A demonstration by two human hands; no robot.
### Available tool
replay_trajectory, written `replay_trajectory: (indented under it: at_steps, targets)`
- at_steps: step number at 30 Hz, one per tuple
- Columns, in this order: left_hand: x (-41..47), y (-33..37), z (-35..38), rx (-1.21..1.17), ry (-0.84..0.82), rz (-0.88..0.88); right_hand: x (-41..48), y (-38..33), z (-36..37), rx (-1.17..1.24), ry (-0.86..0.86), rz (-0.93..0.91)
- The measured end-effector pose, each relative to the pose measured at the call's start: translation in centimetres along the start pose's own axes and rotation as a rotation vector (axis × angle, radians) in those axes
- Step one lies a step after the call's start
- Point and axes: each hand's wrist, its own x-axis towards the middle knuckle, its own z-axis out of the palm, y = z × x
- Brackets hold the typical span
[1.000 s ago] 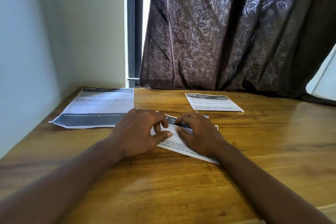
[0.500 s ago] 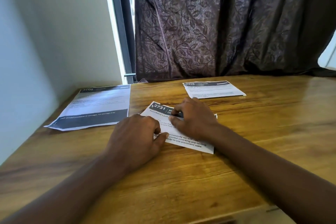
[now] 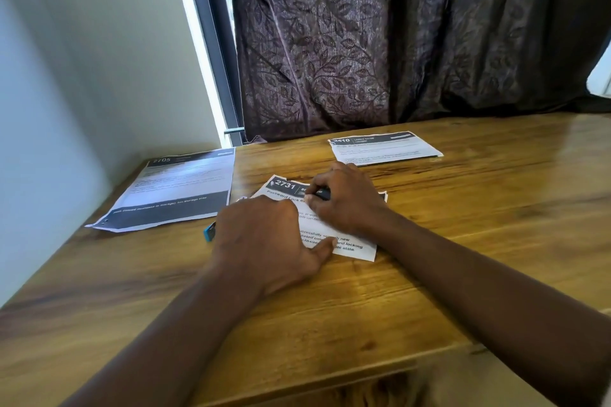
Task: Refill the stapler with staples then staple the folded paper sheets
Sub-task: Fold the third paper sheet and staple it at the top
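Observation:
A folded paper sheet (image 3: 285, 187) headed "2731" lies in the middle of the wooden table (image 3: 463, 241). My right hand (image 3: 350, 200) rests on its upper part, fingertips pinched on a small dark object (image 3: 323, 193) that is mostly hidden. My left hand (image 3: 264, 241) lies knuckles up over the sheet's left half, fingers curled and thumb pressed on the lower edge. A small blue object (image 3: 209, 231) pokes out from under the hand's outer side. Whether the hand grips it I cannot tell.
A larger flat sheet (image 3: 185, 185) headed "2705" lies at the left by the wall. Another folded sheet (image 3: 383, 149) lies at the back right. A dark patterned curtain (image 3: 396, 43) hangs behind the table. The table's front edge runs close below my forearms.
My left hand slid down and left along the sheet, uncovering its "2731" header. The blue object now shows beside that hand. My right hand stays pinched on the dark object.

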Motion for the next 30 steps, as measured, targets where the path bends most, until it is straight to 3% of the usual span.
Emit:
replay_trajectory:
  at_steps: [7, 13, 17, 20, 30]
  targets:
    - [-0.7, 3.1, 0.0, -0.014, -0.031, 0.041, -0.3, -0.1, -0.1, 0.014, -0.009, 0.009]
    - [-1.7, 4.0, -0.1, -0.137, -0.065, 0.059, 0.3, -0.2, -0.3, -0.034, -0.096, -0.094]
    - [-2.8, 1.5, 0.0, -0.324, -0.256, 0.226, 0.7, 0.6, -0.3, 0.060, -0.187, -0.192]
    - [-3.7, -1.0, 0.3, -0.394, -0.372, 0.200, 1.1, 0.5, 0.2, 0.073, -0.201, -0.208]
    - [-4.0, -3.5, 0.8, -0.346, -0.399, 0.103, 0.9, 0.5, 0.1, 0.106, -0.223, -0.181]
